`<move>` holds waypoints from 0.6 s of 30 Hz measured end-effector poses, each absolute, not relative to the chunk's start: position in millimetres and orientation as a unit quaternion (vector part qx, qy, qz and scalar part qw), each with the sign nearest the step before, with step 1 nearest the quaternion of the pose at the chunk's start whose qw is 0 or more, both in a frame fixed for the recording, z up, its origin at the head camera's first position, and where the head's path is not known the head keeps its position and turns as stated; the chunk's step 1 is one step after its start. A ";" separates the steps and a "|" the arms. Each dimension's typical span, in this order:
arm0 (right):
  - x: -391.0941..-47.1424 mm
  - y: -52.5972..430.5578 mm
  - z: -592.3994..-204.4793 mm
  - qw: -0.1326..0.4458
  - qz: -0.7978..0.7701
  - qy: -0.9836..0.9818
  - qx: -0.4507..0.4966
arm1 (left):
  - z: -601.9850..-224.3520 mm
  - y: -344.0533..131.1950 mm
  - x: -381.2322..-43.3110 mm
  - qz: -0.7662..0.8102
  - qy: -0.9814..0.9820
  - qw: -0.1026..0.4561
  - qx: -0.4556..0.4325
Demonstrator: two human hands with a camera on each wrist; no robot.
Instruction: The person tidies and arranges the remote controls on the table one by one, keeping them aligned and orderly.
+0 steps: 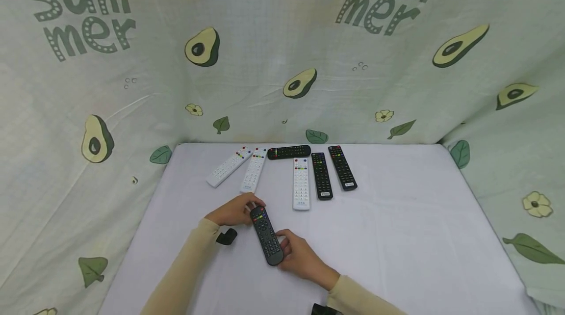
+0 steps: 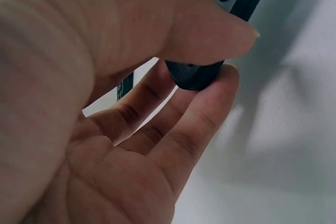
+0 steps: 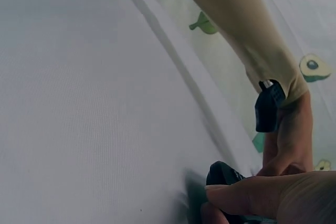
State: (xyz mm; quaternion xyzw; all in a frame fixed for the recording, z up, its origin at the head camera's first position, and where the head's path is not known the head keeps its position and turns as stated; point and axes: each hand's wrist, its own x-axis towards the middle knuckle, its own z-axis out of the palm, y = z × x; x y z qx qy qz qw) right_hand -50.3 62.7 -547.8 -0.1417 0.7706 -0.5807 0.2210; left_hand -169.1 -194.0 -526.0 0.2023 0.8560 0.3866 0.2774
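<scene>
A dark grey remote control (image 1: 267, 235) with rounded ends is held at a slant between both hands, buttons up. At its far end my left hand (image 1: 237, 210) pinches it; in the left wrist view the thumb (image 2: 210, 40) lies over the remote's tip (image 2: 194, 77) and the fingers are beneath. My right hand (image 1: 301, 256) grips the near end from the right side. The right wrist view shows that thumb (image 3: 247, 195) against the remote's dark end (image 3: 223, 172), with part of the remote hidden behind the hand.
Behind the hands lie a white remote (image 1: 229, 167), a second white one (image 1: 253, 170) and a third (image 1: 301, 185). A black remote (image 1: 289, 152) lies crosswise at the back edge; two more black remotes (image 1: 321, 176) (image 1: 342, 168) lie further right. Printed cloth (image 1: 256, 118) surrounds the white table (image 1: 419, 236).
</scene>
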 end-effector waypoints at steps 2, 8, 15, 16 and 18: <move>-49.6 58.0 -547.4 0.223 -0.580 0.770 -0.142 | -525.9 -195.1 -169.7 0.383 0.857 0.280 0.202; -48.5 44.2 -547.8 0.225 -0.587 0.766 -0.137 | -525.0 -195.4 -171.1 0.378 0.856 0.287 0.204; -45.9 29.5 -550.7 0.225 -0.596 0.760 -0.131 | -524.7 -197.2 -172.2 0.363 0.863 0.282 0.211; -45.5 27.9 -550.8 0.226 -0.597 0.758 -0.129 | -525.1 -197.5 -172.5 0.361 0.864 0.279 0.214; -44.8 24.8 -551.0 0.229 -0.603 0.753 -0.127 | -525.4 -198.0 -172.7 0.358 0.865 0.276 0.220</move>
